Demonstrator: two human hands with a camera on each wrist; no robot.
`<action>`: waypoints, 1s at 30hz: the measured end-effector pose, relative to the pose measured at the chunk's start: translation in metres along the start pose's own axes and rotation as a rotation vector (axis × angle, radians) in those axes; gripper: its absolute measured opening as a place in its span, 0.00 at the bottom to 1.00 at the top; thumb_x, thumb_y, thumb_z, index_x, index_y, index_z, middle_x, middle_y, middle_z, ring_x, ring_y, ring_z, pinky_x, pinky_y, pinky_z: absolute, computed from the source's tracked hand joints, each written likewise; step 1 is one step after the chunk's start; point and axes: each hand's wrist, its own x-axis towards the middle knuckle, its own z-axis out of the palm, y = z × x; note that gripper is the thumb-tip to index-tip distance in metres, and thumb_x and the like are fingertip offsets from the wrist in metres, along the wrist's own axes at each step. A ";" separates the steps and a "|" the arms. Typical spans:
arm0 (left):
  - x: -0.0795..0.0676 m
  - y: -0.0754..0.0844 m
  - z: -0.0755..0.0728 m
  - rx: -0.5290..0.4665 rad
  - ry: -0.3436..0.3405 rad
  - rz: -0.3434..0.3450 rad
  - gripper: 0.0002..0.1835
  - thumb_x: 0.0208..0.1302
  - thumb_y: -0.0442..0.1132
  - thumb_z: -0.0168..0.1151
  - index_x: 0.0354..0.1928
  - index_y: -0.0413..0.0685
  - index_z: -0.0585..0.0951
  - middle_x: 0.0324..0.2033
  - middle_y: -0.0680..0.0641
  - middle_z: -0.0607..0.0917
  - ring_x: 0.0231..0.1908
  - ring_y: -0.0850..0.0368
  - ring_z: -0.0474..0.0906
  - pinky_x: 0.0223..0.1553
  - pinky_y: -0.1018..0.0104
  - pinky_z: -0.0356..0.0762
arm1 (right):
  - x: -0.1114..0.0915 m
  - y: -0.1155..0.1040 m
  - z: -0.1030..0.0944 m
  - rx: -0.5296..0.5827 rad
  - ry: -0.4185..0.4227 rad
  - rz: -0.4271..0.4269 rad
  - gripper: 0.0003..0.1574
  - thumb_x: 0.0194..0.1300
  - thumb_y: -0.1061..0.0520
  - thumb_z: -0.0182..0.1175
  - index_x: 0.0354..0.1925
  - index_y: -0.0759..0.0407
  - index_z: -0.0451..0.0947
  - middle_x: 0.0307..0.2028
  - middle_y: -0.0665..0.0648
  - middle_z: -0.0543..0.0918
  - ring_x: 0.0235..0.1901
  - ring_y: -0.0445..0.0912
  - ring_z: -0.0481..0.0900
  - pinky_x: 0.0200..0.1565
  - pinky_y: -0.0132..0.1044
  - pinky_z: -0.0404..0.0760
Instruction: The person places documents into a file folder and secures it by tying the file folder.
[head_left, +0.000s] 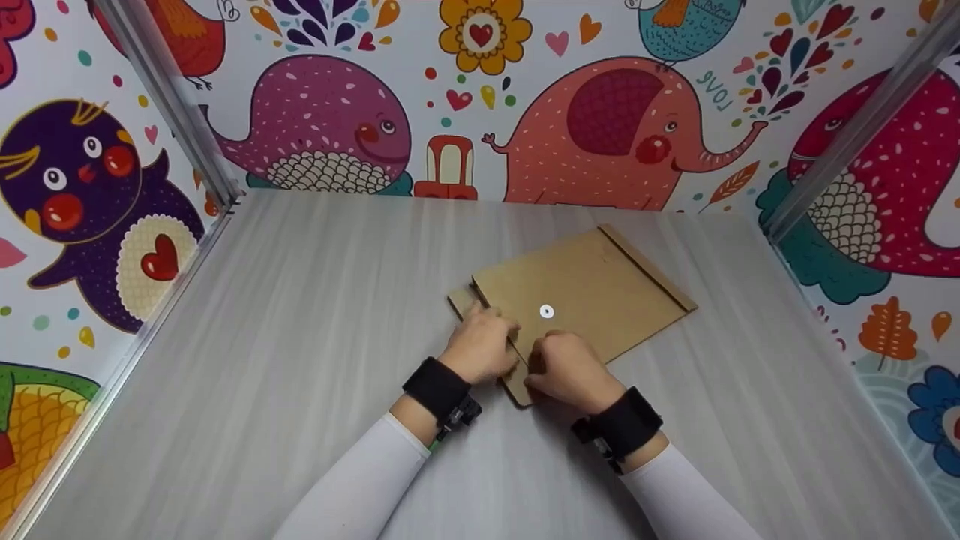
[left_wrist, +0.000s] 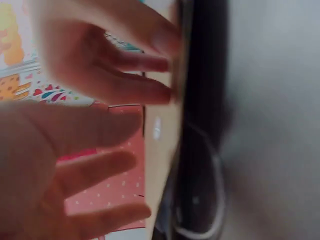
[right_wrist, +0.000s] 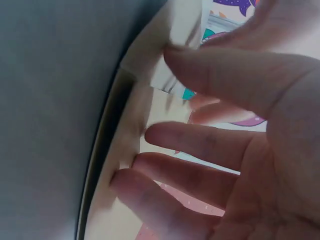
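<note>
A brown kraft paper envelope (head_left: 592,281) lies aslant on the table, a small white round button (head_left: 547,311) on its face. Its narrow flap (head_left: 517,390) is at the near-left end. My left hand (head_left: 480,345) is over that end, beside the flap's crease. In the left wrist view its fingers look straight and spread, blurred, close to the envelope. The right hand (head_left: 574,367) is at the flap's near corner. In the right wrist view its fingertips (right_wrist: 150,134) touch the brown paper, and the thumb lies by the paper's edge.
The pale wood-grain table (head_left: 337,300) spreads around the envelope. Printed cartoon wall panels (head_left: 315,112) and metal corner posts (head_left: 172,97) enclose its back and sides. Each wrist wears a black strap (head_left: 435,386) with a small camera.
</note>
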 end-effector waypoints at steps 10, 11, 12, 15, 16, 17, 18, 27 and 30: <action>-0.002 -0.005 0.004 0.147 -0.155 0.039 0.26 0.59 0.50 0.75 0.52 0.38 0.86 0.59 0.36 0.85 0.68 0.35 0.74 0.76 0.42 0.65 | 0.000 -0.003 0.005 -0.036 0.025 0.008 0.15 0.54 0.55 0.77 0.24 0.58 0.80 0.27 0.54 0.78 0.27 0.49 0.75 0.33 0.47 0.77; -0.002 -0.006 0.004 0.158 -0.156 0.053 0.25 0.59 0.51 0.75 0.51 0.39 0.86 0.57 0.37 0.85 0.66 0.37 0.76 0.76 0.44 0.66 | 0.000 -0.003 0.005 -0.039 0.023 0.004 0.14 0.55 0.55 0.77 0.25 0.58 0.80 0.27 0.54 0.78 0.27 0.49 0.75 0.33 0.47 0.77; -0.002 -0.006 0.004 0.162 -0.157 0.062 0.25 0.59 0.51 0.75 0.50 0.39 0.86 0.55 0.38 0.86 0.65 0.38 0.77 0.76 0.46 0.66 | 0.000 -0.003 0.005 -0.039 0.022 -0.002 0.14 0.55 0.56 0.77 0.25 0.58 0.80 0.27 0.54 0.78 0.27 0.49 0.75 0.33 0.47 0.77; 0.000 -0.008 0.003 0.166 -0.164 0.071 0.25 0.60 0.51 0.74 0.51 0.39 0.86 0.56 0.38 0.86 0.64 0.40 0.78 0.78 0.51 0.64 | 0.001 -0.002 0.003 -0.038 0.017 -0.023 0.13 0.54 0.57 0.76 0.25 0.58 0.80 0.27 0.54 0.77 0.27 0.48 0.74 0.33 0.46 0.77; 0.001 -0.009 0.004 0.163 -0.163 0.070 0.25 0.60 0.51 0.74 0.52 0.39 0.86 0.57 0.38 0.85 0.64 0.40 0.78 0.78 0.51 0.64 | 0.000 -0.002 0.002 -0.036 0.012 -0.031 0.13 0.54 0.58 0.76 0.25 0.58 0.80 0.27 0.54 0.77 0.27 0.48 0.74 0.33 0.46 0.77; 0.001 -0.010 0.004 0.159 -0.166 0.067 0.25 0.61 0.51 0.73 0.53 0.39 0.86 0.58 0.38 0.85 0.65 0.40 0.78 0.78 0.52 0.64 | 0.000 -0.003 0.002 -0.037 0.005 -0.036 0.13 0.53 0.58 0.76 0.25 0.58 0.80 0.27 0.54 0.77 0.27 0.48 0.74 0.33 0.46 0.77; 0.002 -0.011 0.004 0.155 -0.166 0.063 0.26 0.61 0.51 0.73 0.54 0.40 0.86 0.59 0.38 0.84 0.65 0.40 0.78 0.77 0.52 0.65 | 0.000 -0.003 0.001 -0.038 -0.003 -0.042 0.13 0.53 0.58 0.76 0.25 0.58 0.80 0.27 0.54 0.77 0.27 0.48 0.74 0.33 0.46 0.77; 0.002 -0.015 0.003 0.123 -0.132 0.020 0.22 0.64 0.48 0.71 0.55 0.43 0.86 0.57 0.40 0.83 0.59 0.43 0.80 0.62 0.53 0.80 | -0.006 -0.013 -0.002 -0.066 -0.052 -0.160 0.12 0.50 0.58 0.75 0.25 0.62 0.80 0.25 0.56 0.78 0.25 0.47 0.73 0.30 0.44 0.76; 0.001 -0.015 0.003 0.096 -0.127 -0.011 0.25 0.65 0.48 0.71 0.59 0.43 0.85 0.65 0.36 0.80 0.64 0.39 0.78 0.65 0.49 0.79 | -0.007 -0.017 0.000 -0.082 -0.070 -0.193 0.13 0.49 0.57 0.75 0.26 0.61 0.81 0.25 0.56 0.79 0.25 0.47 0.74 0.30 0.44 0.78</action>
